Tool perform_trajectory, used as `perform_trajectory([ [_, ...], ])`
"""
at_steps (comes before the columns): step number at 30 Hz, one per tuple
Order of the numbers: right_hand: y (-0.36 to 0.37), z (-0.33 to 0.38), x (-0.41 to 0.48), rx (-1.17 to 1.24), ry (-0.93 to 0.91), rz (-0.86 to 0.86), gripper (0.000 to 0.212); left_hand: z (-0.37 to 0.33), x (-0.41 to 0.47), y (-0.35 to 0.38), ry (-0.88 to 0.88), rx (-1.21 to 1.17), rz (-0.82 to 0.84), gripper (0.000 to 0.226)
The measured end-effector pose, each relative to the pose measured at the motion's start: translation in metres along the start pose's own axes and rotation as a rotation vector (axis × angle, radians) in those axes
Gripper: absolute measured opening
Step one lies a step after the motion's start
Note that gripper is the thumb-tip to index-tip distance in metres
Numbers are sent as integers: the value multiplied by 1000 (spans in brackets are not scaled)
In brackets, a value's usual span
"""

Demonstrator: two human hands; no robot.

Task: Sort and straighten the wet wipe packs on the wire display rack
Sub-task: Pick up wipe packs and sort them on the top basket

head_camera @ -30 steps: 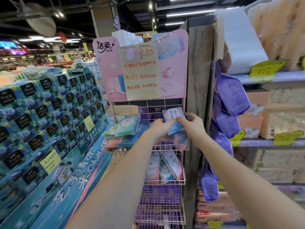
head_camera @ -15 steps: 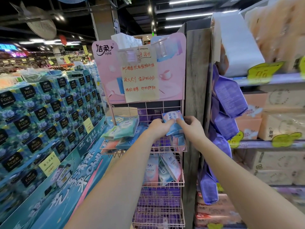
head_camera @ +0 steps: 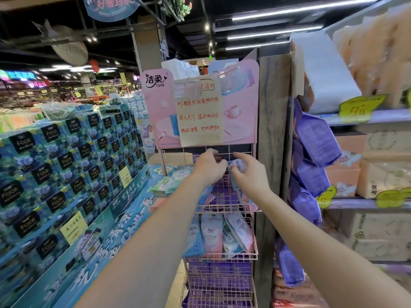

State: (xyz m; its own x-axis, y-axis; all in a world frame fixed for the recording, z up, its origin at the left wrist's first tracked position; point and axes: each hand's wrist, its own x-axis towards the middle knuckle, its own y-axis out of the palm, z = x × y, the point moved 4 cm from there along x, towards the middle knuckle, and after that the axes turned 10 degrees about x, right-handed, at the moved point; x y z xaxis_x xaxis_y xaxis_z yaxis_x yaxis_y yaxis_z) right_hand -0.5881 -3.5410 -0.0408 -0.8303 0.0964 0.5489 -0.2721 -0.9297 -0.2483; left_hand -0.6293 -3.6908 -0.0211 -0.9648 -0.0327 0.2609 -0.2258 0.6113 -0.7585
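My right hand (head_camera: 250, 176) curls round a blue wet wipe pack (head_camera: 237, 167), upright over the top basket of the pink wire display rack (head_camera: 224, 206). My left hand (head_camera: 209, 168) is curled at the pack's left edge; whether it grips, I cannot tell. The basket below holds leaning pink and blue packs (head_camera: 213, 236); lower baskets, purple packs (head_camera: 220, 283).

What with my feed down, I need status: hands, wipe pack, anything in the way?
Right hand pinches blue wipe pack, top basket. Left hand curled at its left edge, grip hidden. No obstruction seen.
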Motion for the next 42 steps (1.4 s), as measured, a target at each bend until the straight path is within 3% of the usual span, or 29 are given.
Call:
perform_trajectory([
  [6,52,15,9,-25,13,178,44,44,-2,-64,-87,166,-37,44],
  [10,86,7,17,-85,164,314,43,81,-14,-77,-204,268,15,50],
  [16,123,-7,23,-89,309,378,50,119,-30,-72,-322,363,92,59],
  [20,139,-6,21,-140,385,386,59,132,-33,-66,-366,224,71,56],
  [24,152,1,21,9,408,352,37,139,-18,-66,-381,24,56,54],
  [26,155,8,19,58,408,279,43,144,-11,-65,-385,-78,71,57],
  [31,154,14,18,220,436,118,48,150,4,-76,-341,-223,131,80],
  [34,156,20,15,296,413,108,31,152,6,-82,-252,-337,212,91],
  [38,160,22,3,254,443,98,36,170,15,-86,-191,-489,222,62],
  [42,142,14,-4,-48,372,-72,36,192,19,-91,-222,-586,171,48],
])
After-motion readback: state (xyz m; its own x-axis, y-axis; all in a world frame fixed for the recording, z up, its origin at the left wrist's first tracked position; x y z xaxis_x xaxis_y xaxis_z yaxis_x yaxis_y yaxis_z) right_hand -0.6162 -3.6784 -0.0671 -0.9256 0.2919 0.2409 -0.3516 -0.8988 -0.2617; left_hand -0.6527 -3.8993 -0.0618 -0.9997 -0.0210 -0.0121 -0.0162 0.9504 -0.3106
